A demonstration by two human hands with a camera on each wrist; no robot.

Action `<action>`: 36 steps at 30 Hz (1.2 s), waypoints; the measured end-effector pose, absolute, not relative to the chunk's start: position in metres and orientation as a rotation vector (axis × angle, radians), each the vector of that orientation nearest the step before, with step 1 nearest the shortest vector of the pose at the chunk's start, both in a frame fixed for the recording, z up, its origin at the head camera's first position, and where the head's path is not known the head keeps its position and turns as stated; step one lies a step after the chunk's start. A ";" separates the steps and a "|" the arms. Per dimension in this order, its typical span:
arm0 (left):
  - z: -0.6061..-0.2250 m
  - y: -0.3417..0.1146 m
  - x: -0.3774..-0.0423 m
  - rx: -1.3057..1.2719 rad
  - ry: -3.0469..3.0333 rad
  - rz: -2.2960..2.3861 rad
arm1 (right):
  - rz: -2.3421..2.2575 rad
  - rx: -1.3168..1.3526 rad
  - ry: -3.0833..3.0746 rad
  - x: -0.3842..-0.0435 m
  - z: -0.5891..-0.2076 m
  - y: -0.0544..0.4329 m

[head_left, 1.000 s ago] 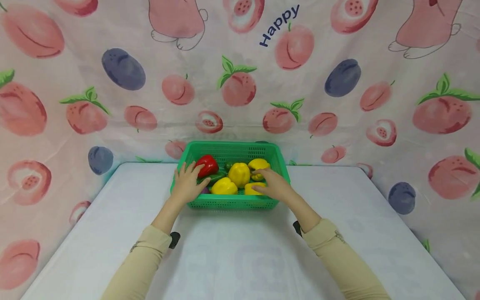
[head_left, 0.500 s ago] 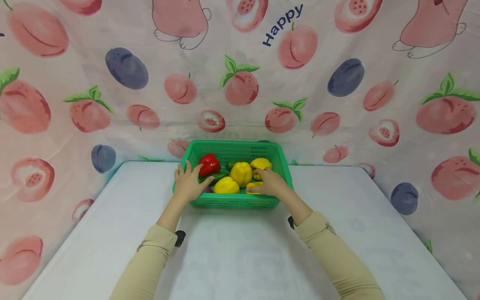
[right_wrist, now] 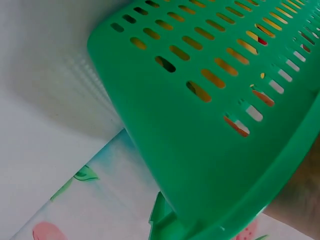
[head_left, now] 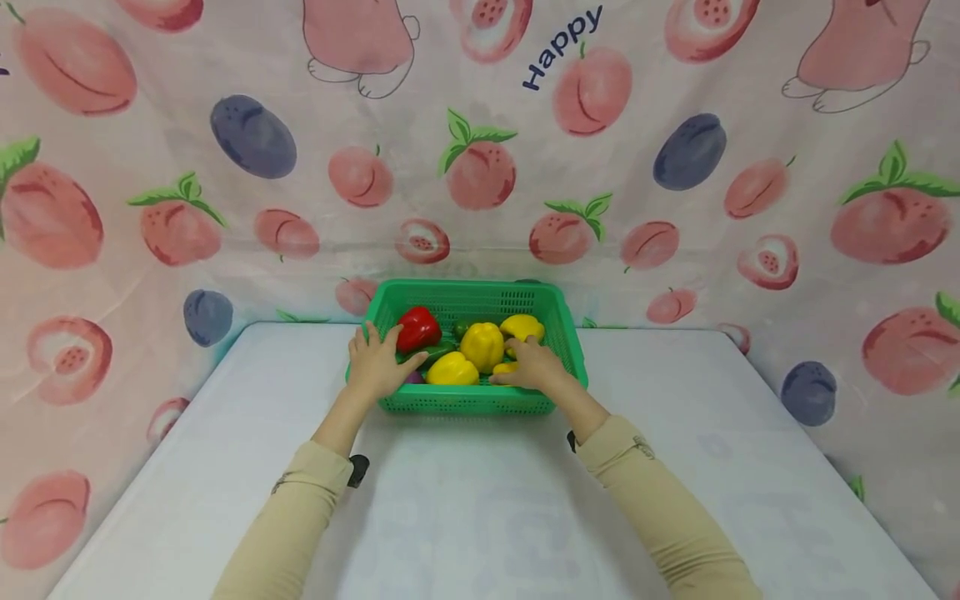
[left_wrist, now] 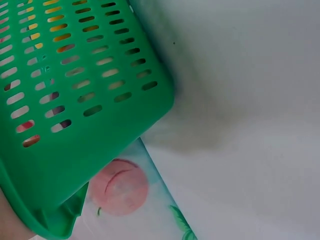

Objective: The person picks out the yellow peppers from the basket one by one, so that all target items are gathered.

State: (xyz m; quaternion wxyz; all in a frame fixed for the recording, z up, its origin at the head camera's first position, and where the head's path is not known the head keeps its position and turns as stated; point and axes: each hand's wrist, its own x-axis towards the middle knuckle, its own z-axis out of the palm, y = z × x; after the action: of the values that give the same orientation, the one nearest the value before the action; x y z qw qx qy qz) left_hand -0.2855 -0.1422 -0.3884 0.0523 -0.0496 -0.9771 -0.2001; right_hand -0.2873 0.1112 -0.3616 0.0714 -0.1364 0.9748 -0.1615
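Observation:
In the head view, a green plastic basket [head_left: 468, 402] holds a red bell pepper [head_left: 418, 330], several yellow bell peppers [head_left: 482, 347] and a long green vegetable [head_left: 440, 353]. A small purple piece [head_left: 415, 377] shows beside my left thumb. My left hand [head_left: 377, 362] reaches over the basket's left side, fingers spread, close to the red pepper. Over the right side is my right hand [head_left: 536, 365], thumb and fingers apart around a partly covered yellow pepper [head_left: 506, 367]; contact is unclear. Both wrist views mostly show the basket's slotted walls [left_wrist: 75, 95], which hide most of the hands.
The basket stands at the back of a white table [head_left: 480, 500], close to a fruit-printed cloth backdrop [head_left: 480, 242]. A dark rounded vegetable [head_left: 462, 330] lies at the back of the basket. The table's back edge shows in both wrist views.
My right hand and forearm have shifted a little to the left, further over the yellow peppers. The left hand keeps its place by the red pepper. The vegetables have not visibly moved.

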 end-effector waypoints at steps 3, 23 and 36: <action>-0.385 -0.142 -0.284 -0.147 -3.000 -0.584 | -0.472 -0.396 2.929 -0.288 -0.363 0.111; -0.390 -0.152 -0.289 -0.187 -2.983 -0.562 | -0.439 -0.291 2.856 -0.297 -0.362 0.104; -0.389 -0.153 -0.288 -0.155 -2.996 -0.615 | -0.352 -0.196 2.821 -0.303 -0.369 0.101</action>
State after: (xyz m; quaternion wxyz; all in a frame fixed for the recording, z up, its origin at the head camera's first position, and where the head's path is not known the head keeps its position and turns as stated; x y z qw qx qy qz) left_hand -0.2879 -0.1528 -0.3891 0.0398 -0.0505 -0.9776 -0.2005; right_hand -0.3034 0.1012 -0.3689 0.1455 -0.0682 0.9794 -0.1221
